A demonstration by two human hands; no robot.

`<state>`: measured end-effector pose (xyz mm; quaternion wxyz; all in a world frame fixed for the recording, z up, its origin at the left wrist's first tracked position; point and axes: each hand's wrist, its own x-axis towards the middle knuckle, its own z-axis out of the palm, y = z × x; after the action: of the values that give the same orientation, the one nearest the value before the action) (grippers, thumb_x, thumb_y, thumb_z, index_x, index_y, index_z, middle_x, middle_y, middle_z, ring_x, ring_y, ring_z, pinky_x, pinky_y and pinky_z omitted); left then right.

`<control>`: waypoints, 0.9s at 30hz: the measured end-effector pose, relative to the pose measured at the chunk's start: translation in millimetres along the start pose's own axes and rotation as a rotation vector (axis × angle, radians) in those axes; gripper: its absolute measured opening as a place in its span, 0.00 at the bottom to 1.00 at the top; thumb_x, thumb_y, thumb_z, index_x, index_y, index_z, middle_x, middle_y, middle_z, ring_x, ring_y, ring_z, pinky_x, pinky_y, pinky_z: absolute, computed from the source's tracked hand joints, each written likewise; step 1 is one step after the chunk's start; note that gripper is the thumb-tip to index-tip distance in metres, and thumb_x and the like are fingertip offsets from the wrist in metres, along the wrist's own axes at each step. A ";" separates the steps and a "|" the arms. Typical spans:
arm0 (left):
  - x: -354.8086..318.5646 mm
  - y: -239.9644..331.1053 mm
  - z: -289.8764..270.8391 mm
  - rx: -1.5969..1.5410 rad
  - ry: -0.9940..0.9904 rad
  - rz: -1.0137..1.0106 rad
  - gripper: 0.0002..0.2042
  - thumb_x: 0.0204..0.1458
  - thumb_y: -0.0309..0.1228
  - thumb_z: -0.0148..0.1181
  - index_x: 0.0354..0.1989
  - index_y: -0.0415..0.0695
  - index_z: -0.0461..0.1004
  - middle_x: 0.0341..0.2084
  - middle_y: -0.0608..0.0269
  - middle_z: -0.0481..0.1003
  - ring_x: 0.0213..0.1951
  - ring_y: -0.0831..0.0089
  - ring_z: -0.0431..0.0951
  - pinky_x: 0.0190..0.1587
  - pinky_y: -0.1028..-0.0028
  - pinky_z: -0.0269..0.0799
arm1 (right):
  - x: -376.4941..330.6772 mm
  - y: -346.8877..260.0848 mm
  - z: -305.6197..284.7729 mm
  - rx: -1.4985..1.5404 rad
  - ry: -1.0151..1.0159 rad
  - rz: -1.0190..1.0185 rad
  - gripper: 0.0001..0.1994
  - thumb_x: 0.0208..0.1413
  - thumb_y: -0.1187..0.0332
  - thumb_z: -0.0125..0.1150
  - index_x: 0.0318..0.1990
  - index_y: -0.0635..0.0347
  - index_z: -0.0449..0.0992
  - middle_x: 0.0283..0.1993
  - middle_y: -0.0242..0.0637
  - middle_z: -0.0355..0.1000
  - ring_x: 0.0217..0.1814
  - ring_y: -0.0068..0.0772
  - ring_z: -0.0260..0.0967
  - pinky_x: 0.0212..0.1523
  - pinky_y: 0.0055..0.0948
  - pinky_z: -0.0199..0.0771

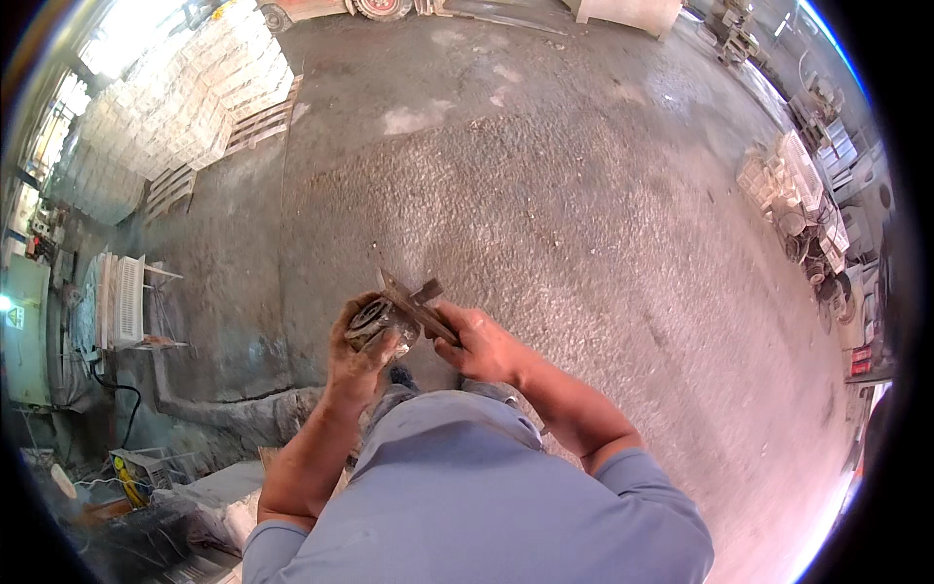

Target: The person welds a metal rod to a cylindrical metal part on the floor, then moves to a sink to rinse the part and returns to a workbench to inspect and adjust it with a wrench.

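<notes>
My left hand (358, 348) is closed around a round, dirty metal part (375, 316) with a ringed, hollow-looking end turned up. In my right hand (479, 343) I grip a dark hammer-like tool (416, 306), its long bar slanting up and left to a thin tip. A stubby block juts from the bar's side. The tool lies across the right edge of the metal part; whether the two touch I cannot tell. Both hands are in front of my waist, above the floor. My fingers partly hide the metal part and the tool's near end.
Wrapped pale stacks (185, 97) stand on wooden pallets (261, 127) at the far left. A white slatted rack (126, 302) and a green cabinet (29, 331) are at the left. Piled scrap (803, 214) lines the right side. A wheeled vehicle (384, 5) shows at the top over the rough concrete floor (545, 214).
</notes>
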<state>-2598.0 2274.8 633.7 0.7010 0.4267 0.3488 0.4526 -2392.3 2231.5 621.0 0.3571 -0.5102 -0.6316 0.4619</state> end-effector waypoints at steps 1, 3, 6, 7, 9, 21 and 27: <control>-0.8 1.7 -0.5 -0.009 -0.001 -0.023 0.31 0.46 0.33 0.74 0.57 0.36 0.67 0.47 0.58 0.75 0.48 0.72 0.76 0.51 0.72 0.73 | 0.4 -2.2 -0.4 0.005 -0.022 0.005 0.11 0.55 0.72 0.56 0.44 0.64 0.70 0.33 0.45 0.70 0.38 0.37 0.69 0.42 0.37 0.70; -1.8 3.5 3.0 -0.029 0.004 -0.001 0.31 0.46 0.33 0.75 0.57 0.36 0.67 0.47 0.58 0.75 0.48 0.72 0.76 0.52 0.72 0.73 | 1.7 -10.0 -3.6 0.012 -0.066 0.013 0.11 0.55 0.72 0.55 0.45 0.64 0.69 0.34 0.46 0.70 0.38 0.38 0.69 0.42 0.38 0.70; -2.2 1.8 5.8 -0.037 -0.010 0.038 0.33 0.45 0.35 0.76 0.57 0.36 0.67 0.48 0.59 0.75 0.48 0.72 0.76 0.52 0.72 0.73 | 1.7 -13.4 0.4 0.017 -0.029 0.029 0.10 0.56 0.73 0.55 0.44 0.64 0.69 0.35 0.47 0.70 0.38 0.41 0.69 0.42 0.38 0.70; -1.9 1.1 6.0 -0.036 -0.019 0.052 0.33 0.45 0.35 0.76 0.57 0.37 0.67 0.48 0.59 0.75 0.48 0.72 0.76 0.52 0.72 0.73 | 2.3 -13.6 0.6 0.020 -0.034 0.034 0.10 0.56 0.72 0.55 0.44 0.64 0.69 0.35 0.47 0.70 0.38 0.42 0.69 0.42 0.38 0.70; -1.5 -0.3 3.1 -0.062 -0.020 0.039 0.34 0.45 0.36 0.76 0.58 0.37 0.66 0.48 0.59 0.75 0.48 0.71 0.76 0.52 0.72 0.73 | 3.2 -13.4 3.0 0.029 -0.047 0.046 0.10 0.56 0.72 0.55 0.44 0.64 0.69 0.35 0.48 0.70 0.38 0.43 0.69 0.42 0.39 0.70; 0.7 9.2 -19.7 -0.178 0.017 -0.058 0.30 0.49 0.25 0.71 0.59 0.37 0.65 0.49 0.60 0.74 0.48 0.72 0.77 0.50 0.72 0.76 | 23.1 -24.2 18.5 -0.102 -0.098 0.091 0.14 0.54 0.73 0.55 0.48 0.67 0.67 0.38 0.64 0.71 0.46 0.69 0.69 0.45 0.49 0.69; 17.0 25.2 -38.9 -0.156 -0.013 0.014 0.32 0.46 0.23 0.73 0.59 0.37 0.65 0.50 0.59 0.74 0.49 0.72 0.77 0.51 0.71 0.77 | 41.7 -30.2 32.0 0.009 -0.070 0.086 0.11 0.57 0.70 0.57 0.46 0.64 0.68 0.36 0.50 0.69 0.38 0.44 0.68 0.42 0.40 0.69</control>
<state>-2634.7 2307.3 639.7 0.7313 0.3759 0.3050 0.4805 -2440.7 2263.4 638.7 0.3171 -0.5187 -0.6190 0.4972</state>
